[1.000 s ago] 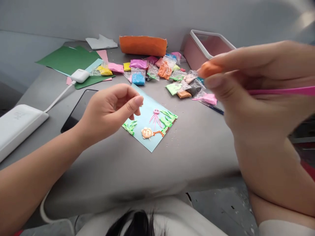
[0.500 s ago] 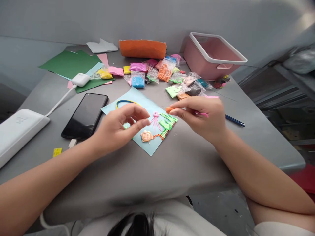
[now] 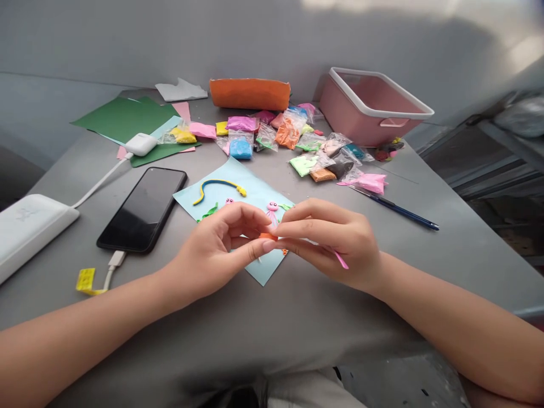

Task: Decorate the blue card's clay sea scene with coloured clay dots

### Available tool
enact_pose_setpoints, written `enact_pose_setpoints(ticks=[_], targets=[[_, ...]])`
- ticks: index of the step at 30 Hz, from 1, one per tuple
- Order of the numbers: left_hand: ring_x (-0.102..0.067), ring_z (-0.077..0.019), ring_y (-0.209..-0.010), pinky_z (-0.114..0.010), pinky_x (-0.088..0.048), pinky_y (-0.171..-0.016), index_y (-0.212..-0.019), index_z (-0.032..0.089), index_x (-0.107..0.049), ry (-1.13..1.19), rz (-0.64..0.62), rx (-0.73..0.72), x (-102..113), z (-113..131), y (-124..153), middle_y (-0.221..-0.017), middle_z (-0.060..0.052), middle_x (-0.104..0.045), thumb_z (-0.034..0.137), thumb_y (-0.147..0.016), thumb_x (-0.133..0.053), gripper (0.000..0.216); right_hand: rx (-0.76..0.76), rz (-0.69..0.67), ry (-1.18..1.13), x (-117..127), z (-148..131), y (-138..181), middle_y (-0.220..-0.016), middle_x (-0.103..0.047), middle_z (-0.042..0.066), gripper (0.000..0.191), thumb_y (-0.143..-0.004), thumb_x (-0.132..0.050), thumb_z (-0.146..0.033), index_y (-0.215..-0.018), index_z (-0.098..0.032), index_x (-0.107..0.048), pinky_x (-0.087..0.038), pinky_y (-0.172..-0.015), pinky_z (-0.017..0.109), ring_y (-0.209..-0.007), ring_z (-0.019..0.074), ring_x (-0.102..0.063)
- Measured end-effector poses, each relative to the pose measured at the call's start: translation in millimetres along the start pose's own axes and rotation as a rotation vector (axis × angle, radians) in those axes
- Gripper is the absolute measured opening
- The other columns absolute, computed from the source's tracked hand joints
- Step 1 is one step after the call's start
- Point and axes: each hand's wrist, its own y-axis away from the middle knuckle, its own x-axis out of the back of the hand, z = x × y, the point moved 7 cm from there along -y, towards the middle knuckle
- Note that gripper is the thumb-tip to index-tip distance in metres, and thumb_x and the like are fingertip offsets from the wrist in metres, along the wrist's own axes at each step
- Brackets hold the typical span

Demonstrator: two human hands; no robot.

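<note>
Both hands meet over a light blue sheet of paper (image 3: 229, 169). A small piece of orange clay (image 3: 268, 237) is pinched between the fingertips of my left hand (image 3: 221, 249) and my right hand (image 3: 340, 235). A thin pink tool (image 3: 341, 260) is tucked in my right hand, with only its end showing below the palm. On the sheet lie a blue and yellow clay snake (image 3: 241, 191), a pink clay octopus (image 3: 272, 207) and green clay weed (image 3: 208, 212). My fingers hide the lower part of the picture.
Several bags of coloured clay (image 3: 241, 148) lie behind the sheet, near an orange box (image 3: 250, 94) and a pink bin (image 3: 352, 116). A phone (image 3: 144, 208) and a white power bank (image 3: 36, 232) are on the left. A dark blue pen (image 3: 403, 213) rests right.
My left hand has moved right and now pinches the orange clay too. My right hand has come down and left with it. The snake and the pink clay bag show more fully.
</note>
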Motion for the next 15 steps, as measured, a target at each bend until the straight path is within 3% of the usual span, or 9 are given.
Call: enact_pose_setpoints(ticks=[8, 15], targets=[[-0.07, -0.0135, -0.08, -0.025, -0.063, -0.074, -0.09, 0.019, -0.066, 0.022, 0.017, -0.019, 1.2, 3.3, -0.3, -0.088, -0.001, -0.069, 0.026, -0.077, -0.085, 0.024, 0.014, 0.032, 0.036, 5.1, -2.4, -0.6, -0.087, -0.068, 0.005, 0.013, -0.091, -0.069, -0.007, -0.094, -0.02, -0.07, -0.06, -0.068, 0.023, -0.077, 0.0112, -0.068], [-0.065, -0.0087, -0.067, -0.021, -0.059, -0.062, -0.089, 0.016, -0.064, 0.05, 0.063, -0.082, 4.9, 2.1, -2.7, -0.083, 0.001, -0.067, 0.026, -0.085, -0.079, 0.018, -0.025, 0.035, 0.095, 9.3, -0.1, -4.9, -0.086, -0.07, 0.006, 0.012, -0.09, -0.069, -0.005, -0.092, -0.017, -0.068, -0.057, -0.066, 0.022, -0.076, 0.0109, -0.066]])
